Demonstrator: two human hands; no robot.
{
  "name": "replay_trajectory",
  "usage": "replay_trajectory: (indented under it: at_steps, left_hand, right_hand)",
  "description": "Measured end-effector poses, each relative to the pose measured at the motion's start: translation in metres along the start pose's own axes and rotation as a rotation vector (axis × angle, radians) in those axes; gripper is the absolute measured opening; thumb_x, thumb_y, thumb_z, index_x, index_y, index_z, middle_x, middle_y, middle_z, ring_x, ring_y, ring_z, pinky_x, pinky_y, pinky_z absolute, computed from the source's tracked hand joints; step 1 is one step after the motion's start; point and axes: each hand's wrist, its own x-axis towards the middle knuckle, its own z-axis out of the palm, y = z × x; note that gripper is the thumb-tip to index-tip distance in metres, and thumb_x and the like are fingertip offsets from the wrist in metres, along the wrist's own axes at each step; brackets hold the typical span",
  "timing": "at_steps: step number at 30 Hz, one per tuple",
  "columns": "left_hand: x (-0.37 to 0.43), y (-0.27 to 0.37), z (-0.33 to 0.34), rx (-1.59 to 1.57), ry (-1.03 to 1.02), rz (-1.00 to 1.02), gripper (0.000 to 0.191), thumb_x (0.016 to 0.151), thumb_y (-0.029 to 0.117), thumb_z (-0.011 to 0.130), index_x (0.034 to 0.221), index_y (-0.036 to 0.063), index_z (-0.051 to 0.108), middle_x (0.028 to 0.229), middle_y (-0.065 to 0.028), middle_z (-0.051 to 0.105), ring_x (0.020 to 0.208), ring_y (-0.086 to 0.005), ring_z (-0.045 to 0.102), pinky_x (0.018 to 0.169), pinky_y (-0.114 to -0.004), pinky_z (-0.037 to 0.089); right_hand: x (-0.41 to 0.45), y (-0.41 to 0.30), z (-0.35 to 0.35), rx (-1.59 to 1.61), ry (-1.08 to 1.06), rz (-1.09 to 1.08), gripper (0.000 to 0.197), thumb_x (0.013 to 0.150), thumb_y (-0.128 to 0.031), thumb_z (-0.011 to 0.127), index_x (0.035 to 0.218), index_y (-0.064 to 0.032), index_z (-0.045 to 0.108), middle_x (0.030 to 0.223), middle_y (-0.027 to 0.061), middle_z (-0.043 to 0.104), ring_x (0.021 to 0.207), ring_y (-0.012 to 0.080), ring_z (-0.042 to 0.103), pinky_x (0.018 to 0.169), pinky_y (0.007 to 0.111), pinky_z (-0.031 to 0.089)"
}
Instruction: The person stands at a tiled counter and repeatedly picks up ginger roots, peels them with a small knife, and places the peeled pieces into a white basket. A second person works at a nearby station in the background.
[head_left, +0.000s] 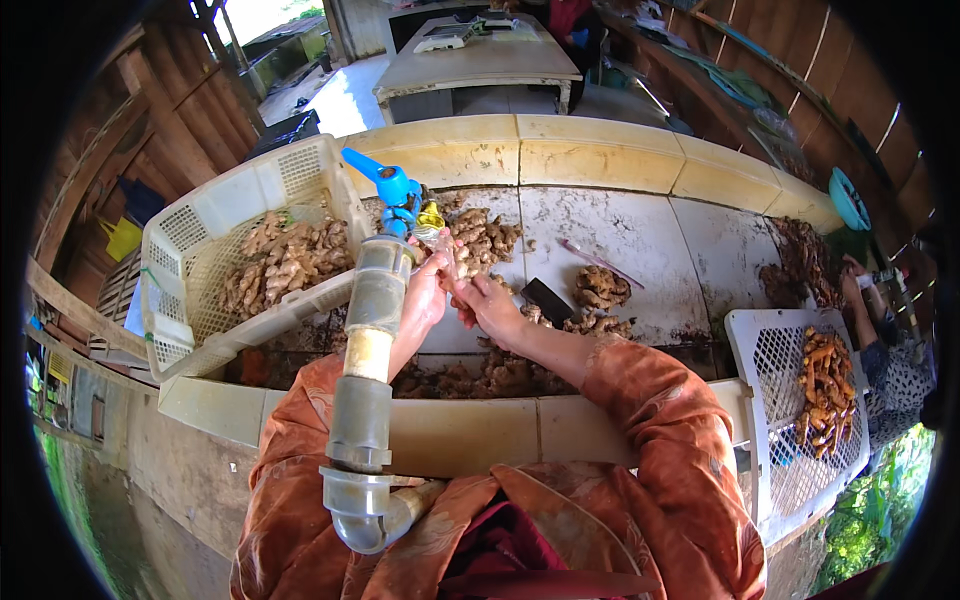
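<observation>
Close below the tap with the blue lever handle (392, 184), my left hand (426, 294) grips a piece of ginger root (448, 276), mostly covered by my fingers. My right hand (491, 309) has its fingers on the same piece from the other side. Water seems to run from the tap's yellow-wrapped outlet (430, 217) over it. Just beyond my hands lies a pile of ginger roots (484, 238) on the white tiled basin floor (600, 214). A dark flat block (547, 302) and a muddy clump of ginger (601, 287) lie right of my right hand.
A grey plastic pipe (367, 352) rises in front of my left forearm. On the left, a white plastic crate (169, 300) holds ginger. A purplish stick (602, 264) lies on the tiles. At right, another person's hand (855, 281) is near a white crate (772, 420) with orange-brown roots.
</observation>
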Motion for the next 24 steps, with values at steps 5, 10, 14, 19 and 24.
replay_trajectory:
  at_steps: [5, 10, 14, 19, 24]
  left_hand:
    - [-0.016, -0.023, 0.006, 0.139, 0.2, -0.15, 0.025, 0.079, 0.013, 0.067, 0.1, 0.0116, 0.053, 0.099, -0.0016, 0.059, 0.094, -0.0145, 0.054, 0.075, -0.031, 0.044]
    - [-0.012, -0.021, 0.001, 0.198, 0.196, -0.469, 0.034, 0.073, 0.028, 0.074, 0.099, 0.0159, 0.056, 0.094, 0.0009, 0.059, 0.091, -0.0138, 0.053, 0.079, -0.032, 0.042]
    - [-0.007, -0.013, 0.005, 0.19, 0.047, -0.434, 0.03, 0.076, 0.025, 0.071, 0.101, 0.0151, 0.057, 0.093, 0.0023, 0.061, 0.086, -0.0125, 0.056, 0.078, -0.033, 0.043]
    - [-0.001, -0.003, 0.011, 0.155, 0.134, -0.273, 0.025, 0.08, 0.018, 0.067, 0.101, 0.0154, 0.055, 0.091, 0.001, 0.062, 0.079, -0.0119, 0.059, 0.06, -0.028, 0.046]
    - [0.009, -0.001, 0.0, -0.065, 0.271, -0.397, 0.014, 0.093, 0.024, 0.043, 0.099, 0.0153, 0.052, 0.085, -0.0097, 0.057, 0.061, -0.0166, 0.051, 0.049, -0.027, 0.04]
  right_hand:
    - [0.004, -0.003, -0.017, -0.664, 0.289, -0.187, 0.052, 0.094, -0.044, 0.033, 0.074, -0.0015, 0.057, 0.057, 0.0104, 0.055, 0.048, 0.0236, 0.053, 0.048, 0.037, 0.044]
    - [0.008, -0.028, -0.061, -1.117, 0.147, -0.011, 0.057, 0.092, -0.047, 0.028, 0.079, -0.0034, 0.063, 0.07, 0.02, 0.061, 0.076, 0.0352, 0.061, 0.07, 0.047, 0.048]
    - [0.002, -0.011, -0.113, -1.292, 0.129, -0.06, 0.041, 0.087, -0.04, 0.042, 0.104, -0.005, 0.055, 0.089, 0.0253, 0.059, 0.09, 0.0374, 0.058, 0.08, 0.047, 0.045]
    - [0.003, 0.035, -0.144, -1.304, -0.041, -0.009, 0.061, 0.076, -0.028, 0.062, 0.128, -0.0075, 0.037, 0.101, 0.0259, 0.057, 0.089, 0.0402, 0.058, 0.08, 0.045, 0.046]
    - [0.006, -0.008, -0.124, -0.947, 0.282, -0.01, 0.06, 0.073, -0.028, 0.067, 0.122, -0.0063, 0.04, 0.094, 0.0233, 0.061, 0.082, 0.0325, 0.063, 0.073, 0.039, 0.049]
